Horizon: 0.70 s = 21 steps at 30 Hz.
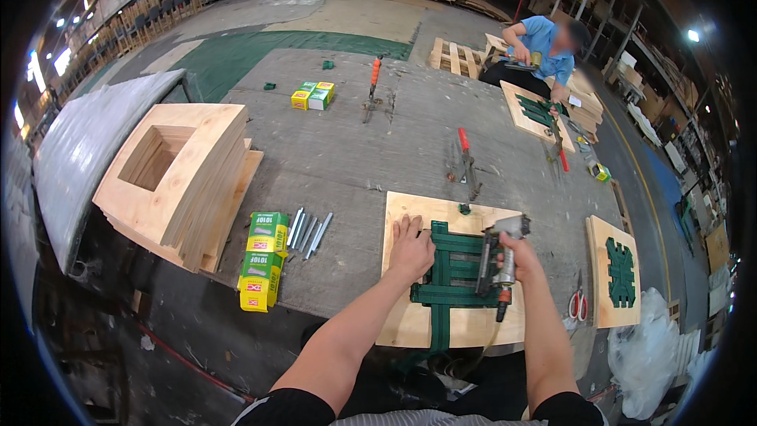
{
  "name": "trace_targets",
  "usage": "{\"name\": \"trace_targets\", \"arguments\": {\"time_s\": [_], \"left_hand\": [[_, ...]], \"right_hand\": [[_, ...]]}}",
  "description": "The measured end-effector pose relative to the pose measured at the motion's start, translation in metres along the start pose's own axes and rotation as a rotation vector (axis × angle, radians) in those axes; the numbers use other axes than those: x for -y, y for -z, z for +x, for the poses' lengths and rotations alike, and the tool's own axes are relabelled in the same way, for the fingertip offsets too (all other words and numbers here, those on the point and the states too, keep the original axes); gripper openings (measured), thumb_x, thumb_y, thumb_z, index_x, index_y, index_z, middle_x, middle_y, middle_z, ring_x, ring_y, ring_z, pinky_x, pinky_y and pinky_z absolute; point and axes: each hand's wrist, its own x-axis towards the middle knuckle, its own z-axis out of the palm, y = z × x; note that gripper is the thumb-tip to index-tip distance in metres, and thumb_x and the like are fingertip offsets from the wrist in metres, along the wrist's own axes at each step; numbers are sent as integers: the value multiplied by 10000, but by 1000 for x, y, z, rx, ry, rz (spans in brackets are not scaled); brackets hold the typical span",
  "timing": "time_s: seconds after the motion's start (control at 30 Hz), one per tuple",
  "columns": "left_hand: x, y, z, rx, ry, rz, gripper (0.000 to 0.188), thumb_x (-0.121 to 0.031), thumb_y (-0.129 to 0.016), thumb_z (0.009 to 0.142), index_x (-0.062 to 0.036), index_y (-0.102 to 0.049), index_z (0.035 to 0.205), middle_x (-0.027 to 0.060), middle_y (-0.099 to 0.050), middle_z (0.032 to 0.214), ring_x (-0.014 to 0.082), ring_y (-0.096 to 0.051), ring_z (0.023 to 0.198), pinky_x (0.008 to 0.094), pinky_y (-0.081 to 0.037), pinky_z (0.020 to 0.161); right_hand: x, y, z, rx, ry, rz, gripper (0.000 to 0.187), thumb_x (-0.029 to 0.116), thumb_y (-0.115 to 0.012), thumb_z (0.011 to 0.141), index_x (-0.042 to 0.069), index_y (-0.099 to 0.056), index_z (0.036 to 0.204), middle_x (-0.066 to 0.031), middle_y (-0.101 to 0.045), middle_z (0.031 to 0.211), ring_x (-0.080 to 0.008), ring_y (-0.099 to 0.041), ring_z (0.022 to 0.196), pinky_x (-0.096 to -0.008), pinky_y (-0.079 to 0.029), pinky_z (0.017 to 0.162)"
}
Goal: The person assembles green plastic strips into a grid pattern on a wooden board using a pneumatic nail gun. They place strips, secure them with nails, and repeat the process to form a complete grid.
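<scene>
A plywood board [402,207] lies on the grey table in front of me, with dark green webbing straps [441,293] crossing over its middle. My left hand [412,249] rests on the board just left of the straps, fingers laid out and holding nothing. My right hand [523,259] is wrapped round the grip of a pneumatic staple gun [511,226]. The gun's dark front end is over the right part of the straps; whether it touches them I cannot tell. One strap hangs past the board's near edge.
To the left are stacked plywood frames [206,181], green-yellow staple boxes [264,256] and staple strips [309,233]. Red-handled clamps [464,142] stand farther back. Scissors [579,304] and another strapped board [599,292] lie right. A co-worker [546,51] works at the far right.
</scene>
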Motion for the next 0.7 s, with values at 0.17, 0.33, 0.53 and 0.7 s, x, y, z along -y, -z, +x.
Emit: {"name": "trace_targets", "arguments": {"time_s": [0.17, 0.33, 0.53, 0.7], "left_hand": [[3, -4, -2, -10, 10, 40, 322, -205, -541, 984, -29, -703, 1199, 225, -486, 1489, 480, -367, 1443, 610, -237, 1220], [-8, -8, 4, -43, -6, -62, 325, -179, -525, 994, -34, -697, 1229, 227, -501, 1489, 467, -387, 1439, 574, -274, 1217], [10, 44, -22, -208, 166, -516, 343, -165, -523, 1035, -7, -645, 1314, 222, -535, 1488, 335, -486, 1407, 420, -380, 1175], [-35, 91, -156, -154, 335, -649, 302, -182, -538, 1078, 51, -690, 1198, 109, -727, 1153, 167, -658, 1091, 306, -498, 980]], "right_hand": [[-14, 78, 9, 77, -66, 160, 271, 350, -707, 982, 93, -637, 1036, -25, -616, 743, -176, -592, 573, -343, -508, 506], [-23, 127, 18, -250, -19, -236, 435, 399, -756, 924, 23, -692, 1133, -100, -718, 842, -273, -692, 703, -441, -567, 649], [-14, 110, -17, -419, 281, -880, 490, 378, -802, 853, -36, -731, 1104, -186, -755, 981, -309, -731, 868, -417, -573, 777], [-50, 140, -98, -372, 489, -452, 342, 240, -753, 925, -17, -705, 1146, -74, -709, 860, -164, -663, 682, -308, -535, 640]]}}
